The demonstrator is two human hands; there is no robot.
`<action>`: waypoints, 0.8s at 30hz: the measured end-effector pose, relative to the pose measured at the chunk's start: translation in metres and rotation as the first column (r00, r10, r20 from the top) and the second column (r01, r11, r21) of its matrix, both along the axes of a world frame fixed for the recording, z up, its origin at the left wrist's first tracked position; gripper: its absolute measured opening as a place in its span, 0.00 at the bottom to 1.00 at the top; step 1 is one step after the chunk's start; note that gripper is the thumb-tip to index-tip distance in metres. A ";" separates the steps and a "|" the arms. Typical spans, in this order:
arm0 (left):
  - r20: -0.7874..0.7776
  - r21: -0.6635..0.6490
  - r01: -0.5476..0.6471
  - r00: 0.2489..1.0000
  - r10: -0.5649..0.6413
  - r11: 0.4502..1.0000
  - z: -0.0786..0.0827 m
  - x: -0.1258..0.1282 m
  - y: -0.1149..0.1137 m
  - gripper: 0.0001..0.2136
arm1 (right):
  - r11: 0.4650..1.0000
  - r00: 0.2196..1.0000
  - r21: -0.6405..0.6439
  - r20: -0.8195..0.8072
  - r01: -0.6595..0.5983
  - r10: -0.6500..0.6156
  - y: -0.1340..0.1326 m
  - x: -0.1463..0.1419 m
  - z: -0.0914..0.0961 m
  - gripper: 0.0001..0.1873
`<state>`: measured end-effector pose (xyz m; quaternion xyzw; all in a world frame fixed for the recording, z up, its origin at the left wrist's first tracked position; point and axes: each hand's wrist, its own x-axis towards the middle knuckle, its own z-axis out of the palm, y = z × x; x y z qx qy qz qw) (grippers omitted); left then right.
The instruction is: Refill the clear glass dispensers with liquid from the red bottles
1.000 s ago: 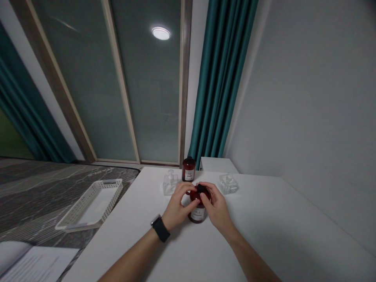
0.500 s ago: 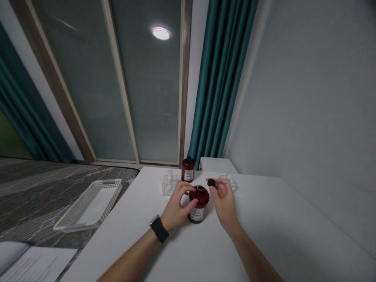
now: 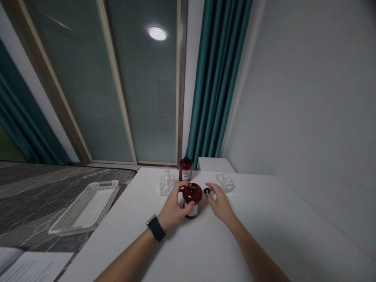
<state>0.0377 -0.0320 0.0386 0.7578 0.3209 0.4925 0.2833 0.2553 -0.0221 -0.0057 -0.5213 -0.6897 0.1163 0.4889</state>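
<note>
A dark red bottle [image 3: 192,196] with a white label stands uncapped on the white table [image 3: 264,235]. My left hand [image 3: 173,205], a black watch on its wrist, is wrapped round the bottle's left side. My right hand [image 3: 219,201] is just right of the bottle, low over the table, its fingertips pinched on the small black cap [image 3: 206,191]. A second dark red bottle [image 3: 185,169], capped, stands behind. A clear glass bottle [image 3: 166,184] stands left of it, and another clear glass bottle [image 3: 225,181] lies at the right.
A white perforated basket [image 3: 85,205] sits on the grey marbled surface at the left. Papers [image 3: 32,266] lie at the bottom left corner. A small white box [image 3: 214,164] stands behind the table by the teal curtain [image 3: 217,78]. A grey wall runs along the right.
My right hand took the black cap off the red bottle, lifted it to the right, then lowered it to the table beside the bottle. My left hand stayed on the bottle.
</note>
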 end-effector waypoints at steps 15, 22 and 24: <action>-0.047 0.045 -0.149 0.987 0.151 0.988 0.003 -0.014 0.018 0.20 | 0.995 0.917 -0.012 0.388 0.103 -0.090 0.008 -0.008 -0.019 0.23; -0.073 0.077 -0.141 0.986 0.147 0.987 0.005 -0.015 0.015 0.23 | 0.993 0.938 0.075 0.328 0.093 -0.112 -0.001 -0.011 -0.008 0.20; -0.082 0.136 -0.159 0.982 0.171 0.978 0.005 -0.016 0.014 0.24 | 0.987 0.951 0.109 0.274 0.119 -0.144 -0.003 -0.010 -0.005 0.17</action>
